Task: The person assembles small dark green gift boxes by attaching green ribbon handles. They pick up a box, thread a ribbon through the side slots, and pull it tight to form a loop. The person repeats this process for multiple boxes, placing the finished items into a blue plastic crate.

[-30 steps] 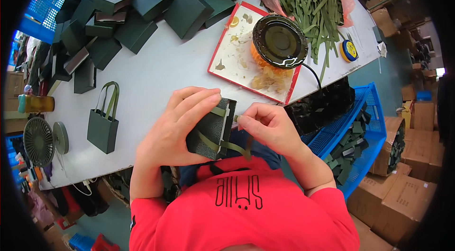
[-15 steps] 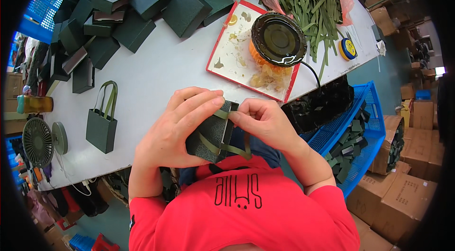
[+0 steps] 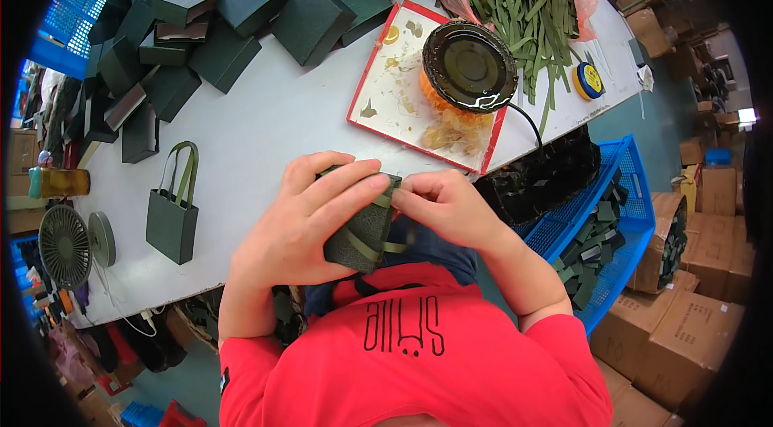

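A small dark green box (image 3: pixel 354 243) with an embossed surface is tilted in front of my chest, at the table's near edge. My left hand (image 3: pixel 310 213) wraps around it from the left, fingers over its top. A flat green ribbon (image 3: pixel 366 250) runs across the box, and one end sticks out to the right. At the box's right edge, my right hand (image 3: pixel 435 205) pinches what seems to be part of the ribbon; the fingertips hide most of it. On the table to the left stands a green box (image 3: pixel 171 225) with a ribbon handle looped above it.
Dark green boxes (image 3: pixel 312 20) are piled at the back left. A round glue pot (image 3: pixel 469 66) with dark liquid sits on a red-rimmed board (image 3: pixel 378 84). Green ribbons (image 3: pixel 515 0) fill a pink bag behind. A blue crate (image 3: pixel 636 209) stands right; a small fan (image 3: pixel 64 246) left.
The box has turned slightly in my left hand, and its dark opening on the right shows less. The loose ribbon loop at its lower right has swung and blurred.
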Action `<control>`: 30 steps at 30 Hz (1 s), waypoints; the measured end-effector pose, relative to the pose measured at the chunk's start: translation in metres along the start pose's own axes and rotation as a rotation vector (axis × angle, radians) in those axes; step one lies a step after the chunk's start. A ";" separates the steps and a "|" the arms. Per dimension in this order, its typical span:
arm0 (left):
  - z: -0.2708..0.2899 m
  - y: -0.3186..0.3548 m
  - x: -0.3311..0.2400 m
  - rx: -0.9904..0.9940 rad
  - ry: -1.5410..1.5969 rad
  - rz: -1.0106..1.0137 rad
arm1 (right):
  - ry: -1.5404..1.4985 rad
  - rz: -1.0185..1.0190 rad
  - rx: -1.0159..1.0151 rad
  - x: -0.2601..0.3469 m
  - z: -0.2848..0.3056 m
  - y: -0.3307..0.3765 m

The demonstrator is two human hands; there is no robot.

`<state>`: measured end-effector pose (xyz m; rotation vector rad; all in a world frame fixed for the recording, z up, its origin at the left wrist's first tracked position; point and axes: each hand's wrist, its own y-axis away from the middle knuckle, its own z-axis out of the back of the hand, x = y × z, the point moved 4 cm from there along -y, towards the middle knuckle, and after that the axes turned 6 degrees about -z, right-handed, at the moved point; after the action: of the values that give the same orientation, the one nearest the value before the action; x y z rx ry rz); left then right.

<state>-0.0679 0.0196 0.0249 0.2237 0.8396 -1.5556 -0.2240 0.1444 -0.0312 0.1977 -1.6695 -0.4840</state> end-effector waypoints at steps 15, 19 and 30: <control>-0.001 -0.007 -0.001 -0.046 0.090 -0.033 | 0.032 0.026 -0.150 0.009 0.000 0.013; -0.004 -0.006 -0.005 0.022 0.035 -0.036 | 0.016 0.056 -0.136 -0.003 -0.002 0.007; 0.028 0.030 0.019 -0.116 -0.276 0.238 | 0.349 0.348 -0.970 0.019 0.124 0.056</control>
<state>-0.0347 -0.0109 0.0227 0.0215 0.6578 -1.2755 -0.3396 0.2122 -0.0014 -0.6732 -0.9555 -0.8730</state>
